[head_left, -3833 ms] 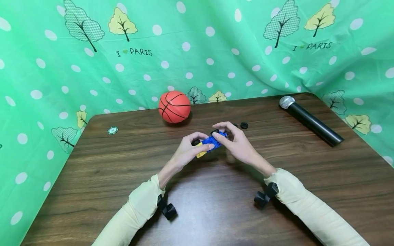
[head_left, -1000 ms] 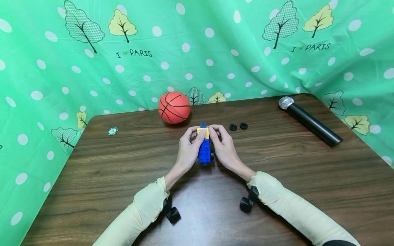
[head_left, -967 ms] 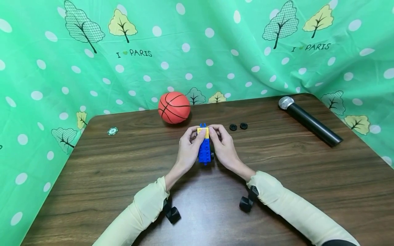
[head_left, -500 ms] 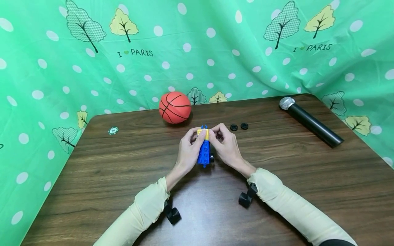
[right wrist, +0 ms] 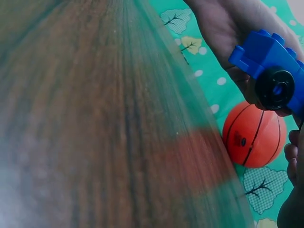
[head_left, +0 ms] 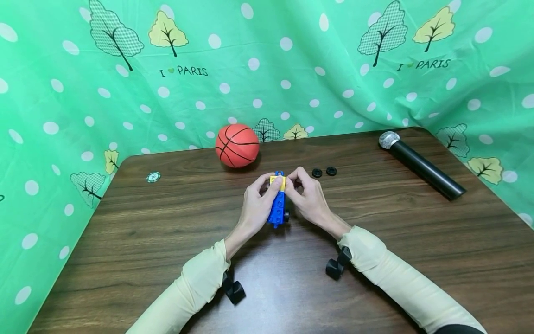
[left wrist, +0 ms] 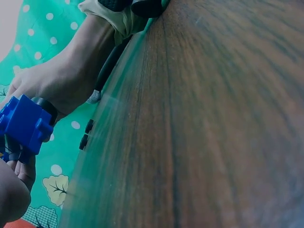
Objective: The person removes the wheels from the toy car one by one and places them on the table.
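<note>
A toy brick car (head_left: 276, 211), blue with a yellow brick at its far end, is held over the middle of the table. My left hand (head_left: 256, 204) grips its left side, thumb lying on the yellow brick (head_left: 278, 182). At the right of that brick the curled fingers of my right hand (head_left: 311, 198) pinch the car's side; what their tips press on is hidden. A black wheel (head_left: 286, 216) sits on the near right side of the car. The right wrist view shows this wheel (right wrist: 274, 88) close up, the left wrist view the car's blue end (left wrist: 26, 123).
Two loose black wheels (head_left: 324, 172) lie beyond my right hand. An orange-red toy basketball (head_left: 237, 145) stands at the table's back edge, a microphone (head_left: 421, 164) lies at the right, and a poker chip (head_left: 153, 177) at the left. A green printed cloth (head_left: 250, 83) hangs behind.
Since the oldest frame the car has been turned, its yellow end now pointing away from me. My right hand has uncovered the loose wheels. Lately the car has only tilted slightly.
</note>
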### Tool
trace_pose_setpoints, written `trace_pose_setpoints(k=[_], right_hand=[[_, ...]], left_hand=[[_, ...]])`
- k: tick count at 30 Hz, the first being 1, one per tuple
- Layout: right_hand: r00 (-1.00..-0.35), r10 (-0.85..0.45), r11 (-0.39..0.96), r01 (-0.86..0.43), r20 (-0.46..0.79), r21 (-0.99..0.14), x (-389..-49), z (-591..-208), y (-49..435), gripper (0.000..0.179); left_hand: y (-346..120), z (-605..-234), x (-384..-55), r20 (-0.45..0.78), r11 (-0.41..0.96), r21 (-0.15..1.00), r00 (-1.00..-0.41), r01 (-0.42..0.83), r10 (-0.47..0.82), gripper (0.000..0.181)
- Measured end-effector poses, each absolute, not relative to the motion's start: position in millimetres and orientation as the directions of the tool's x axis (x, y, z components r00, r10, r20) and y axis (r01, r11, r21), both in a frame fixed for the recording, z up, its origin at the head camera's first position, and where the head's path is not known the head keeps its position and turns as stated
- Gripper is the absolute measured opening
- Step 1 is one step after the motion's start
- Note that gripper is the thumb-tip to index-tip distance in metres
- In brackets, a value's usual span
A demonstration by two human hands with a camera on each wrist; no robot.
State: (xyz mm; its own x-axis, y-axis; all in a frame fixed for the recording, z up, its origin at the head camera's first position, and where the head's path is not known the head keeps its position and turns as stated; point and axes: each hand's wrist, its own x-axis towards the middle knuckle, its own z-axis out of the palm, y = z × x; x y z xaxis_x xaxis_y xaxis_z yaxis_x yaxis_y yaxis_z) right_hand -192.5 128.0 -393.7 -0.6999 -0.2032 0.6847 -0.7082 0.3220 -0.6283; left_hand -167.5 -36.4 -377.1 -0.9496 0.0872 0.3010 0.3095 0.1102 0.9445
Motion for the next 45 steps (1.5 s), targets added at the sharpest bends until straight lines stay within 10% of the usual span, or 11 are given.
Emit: trace_pose_setpoints(k=[14, 45], right_hand=[[-0.779, -0.106, 0.199, -0.625, 0.617, -0.755, -182.7, -392.5, 119.0, 0.007], [-0.715, -0.215, 0.276, -0.698, 0.665, -0.661, -187.8, -387.9, 139.4, 0.008]], left_hand=[[-35.1, -377.9, -167.2, 0.351, 0.016, 0.936, -0.935, 0.353, 0.054, 0.034], [-34.7, -370.5, -169.5, 0.284, 0.135, 0.948, -0.958, 0.288, 0.049, 0.042]])
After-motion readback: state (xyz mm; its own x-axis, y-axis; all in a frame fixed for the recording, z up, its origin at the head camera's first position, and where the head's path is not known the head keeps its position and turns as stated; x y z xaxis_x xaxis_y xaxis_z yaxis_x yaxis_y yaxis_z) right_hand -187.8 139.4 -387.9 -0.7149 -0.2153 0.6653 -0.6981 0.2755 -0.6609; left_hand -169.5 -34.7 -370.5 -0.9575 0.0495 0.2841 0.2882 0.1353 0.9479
